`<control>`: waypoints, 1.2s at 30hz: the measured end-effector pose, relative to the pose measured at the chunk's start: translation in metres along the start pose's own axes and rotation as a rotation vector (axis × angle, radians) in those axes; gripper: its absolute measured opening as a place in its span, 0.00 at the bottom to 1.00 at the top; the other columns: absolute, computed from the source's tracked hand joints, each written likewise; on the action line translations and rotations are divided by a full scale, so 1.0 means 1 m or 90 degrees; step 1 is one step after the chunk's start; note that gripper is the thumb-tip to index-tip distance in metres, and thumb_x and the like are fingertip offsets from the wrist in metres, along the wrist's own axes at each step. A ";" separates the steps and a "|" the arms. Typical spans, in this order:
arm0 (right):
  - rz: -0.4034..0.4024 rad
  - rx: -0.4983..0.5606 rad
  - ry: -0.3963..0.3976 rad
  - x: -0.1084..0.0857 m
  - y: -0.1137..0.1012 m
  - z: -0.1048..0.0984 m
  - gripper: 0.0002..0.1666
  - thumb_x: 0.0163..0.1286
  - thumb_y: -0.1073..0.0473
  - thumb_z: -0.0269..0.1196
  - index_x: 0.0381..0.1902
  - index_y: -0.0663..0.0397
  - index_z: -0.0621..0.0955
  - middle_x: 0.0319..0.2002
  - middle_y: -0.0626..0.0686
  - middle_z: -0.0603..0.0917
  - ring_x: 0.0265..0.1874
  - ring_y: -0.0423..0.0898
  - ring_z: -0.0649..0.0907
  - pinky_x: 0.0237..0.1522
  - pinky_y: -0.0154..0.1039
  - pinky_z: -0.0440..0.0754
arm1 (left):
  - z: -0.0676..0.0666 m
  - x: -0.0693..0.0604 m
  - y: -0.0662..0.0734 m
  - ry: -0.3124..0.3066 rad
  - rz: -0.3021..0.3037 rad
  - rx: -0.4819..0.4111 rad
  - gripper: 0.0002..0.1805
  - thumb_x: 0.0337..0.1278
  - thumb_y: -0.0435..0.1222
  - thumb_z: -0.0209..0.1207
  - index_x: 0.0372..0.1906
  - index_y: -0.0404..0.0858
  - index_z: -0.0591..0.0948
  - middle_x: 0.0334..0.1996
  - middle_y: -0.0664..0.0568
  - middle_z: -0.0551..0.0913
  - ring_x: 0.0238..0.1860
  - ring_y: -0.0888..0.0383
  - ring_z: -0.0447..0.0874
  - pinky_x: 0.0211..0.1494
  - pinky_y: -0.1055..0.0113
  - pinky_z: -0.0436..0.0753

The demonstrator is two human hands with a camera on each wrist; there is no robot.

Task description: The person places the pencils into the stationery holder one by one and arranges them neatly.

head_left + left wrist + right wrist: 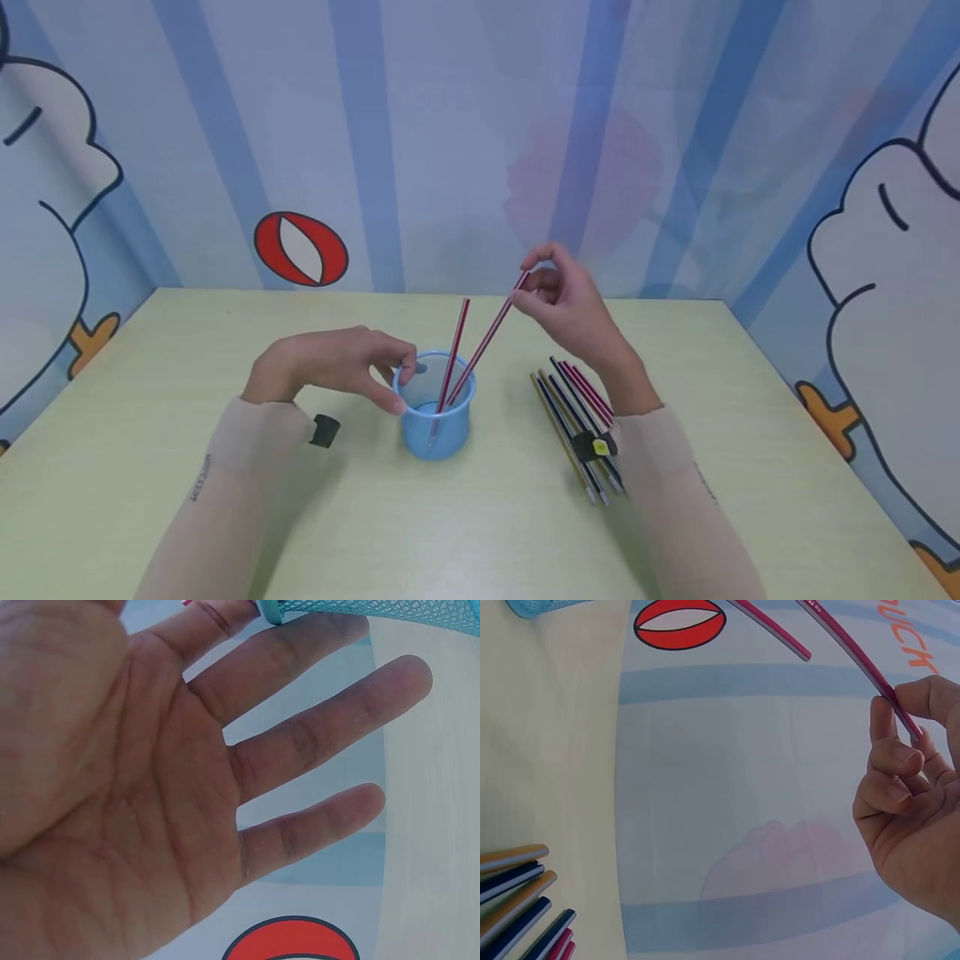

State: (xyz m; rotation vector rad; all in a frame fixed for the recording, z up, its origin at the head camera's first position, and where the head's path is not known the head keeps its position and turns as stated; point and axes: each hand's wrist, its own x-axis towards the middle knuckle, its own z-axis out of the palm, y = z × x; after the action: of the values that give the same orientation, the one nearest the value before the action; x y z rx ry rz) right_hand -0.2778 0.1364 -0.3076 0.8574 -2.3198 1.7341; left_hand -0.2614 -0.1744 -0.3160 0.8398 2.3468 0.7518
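A light-blue mesh pen cup (pixel 438 437) stands upright on the table. My left hand (pixel 345 362) holds its rim at the left between thumb and index finger; in the left wrist view the other fingers (pixel 307 742) are spread out, nearly straight. My right hand (pixel 566 304) pinches the upper end of a red-and-white striped pencil (pixel 491 331) between thumb and fingers. That pencil slants down to the left, its lower end inside the cup. A second red striped pencil (pixel 459 333) leans in the cup. Beneath my right forearm lies a bunch of pencils (pixel 558 417) in yellow, dark blue and red.
The pale yellow table (pixel 510 533) ends at the back against a blue striped backdrop (pixel 465 150) with a printed red-and-white ball (pixel 273 250). A dark wrist device (pixel 325 431) sits by my left cuff, another (pixel 588 446) by my right, over the pencil bunch.
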 end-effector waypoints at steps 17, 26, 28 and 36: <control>0.017 -0.100 -0.092 0.000 0.007 0.033 0.15 0.69 0.64 0.64 0.49 0.49 0.72 0.34 0.52 0.83 0.24 0.50 0.75 0.28 0.40 0.73 | -0.001 0.000 0.000 -0.006 0.013 0.000 0.17 0.56 0.48 0.71 0.38 0.46 0.76 0.56 0.50 0.81 0.56 0.53 0.81 0.58 0.51 0.77; 0.044 -0.109 -0.101 -0.001 0.008 0.036 0.16 0.70 0.63 0.64 0.50 0.48 0.72 0.36 0.51 0.84 0.25 0.52 0.78 0.29 0.40 0.75 | -0.001 0.000 0.000 -0.008 0.009 -0.001 0.17 0.56 0.49 0.70 0.38 0.45 0.76 0.57 0.50 0.81 0.57 0.52 0.81 0.58 0.50 0.77; 0.045 -0.106 -0.107 -0.001 0.007 0.035 0.16 0.70 0.63 0.64 0.51 0.48 0.72 0.37 0.51 0.84 0.26 0.54 0.78 0.29 0.40 0.75 | -0.002 0.000 0.001 -0.009 0.006 0.000 0.18 0.56 0.49 0.70 0.39 0.45 0.76 0.58 0.51 0.81 0.57 0.52 0.81 0.58 0.50 0.77; 0.053 -0.115 -0.134 -0.002 0.005 0.030 0.19 0.71 0.62 0.64 0.57 0.51 0.73 0.38 0.52 0.85 0.26 0.50 0.79 0.31 0.42 0.75 | -0.001 -0.001 0.002 -0.012 -0.004 -0.005 0.17 0.56 0.48 0.71 0.39 0.45 0.76 0.55 0.51 0.81 0.58 0.50 0.80 0.57 0.51 0.77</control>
State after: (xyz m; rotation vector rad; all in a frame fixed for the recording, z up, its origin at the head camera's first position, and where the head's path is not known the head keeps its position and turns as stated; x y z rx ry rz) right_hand -0.2721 0.1102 -0.3229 0.9645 -2.6338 1.4968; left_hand -0.2606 -0.1739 -0.3137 0.8317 2.3274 0.7456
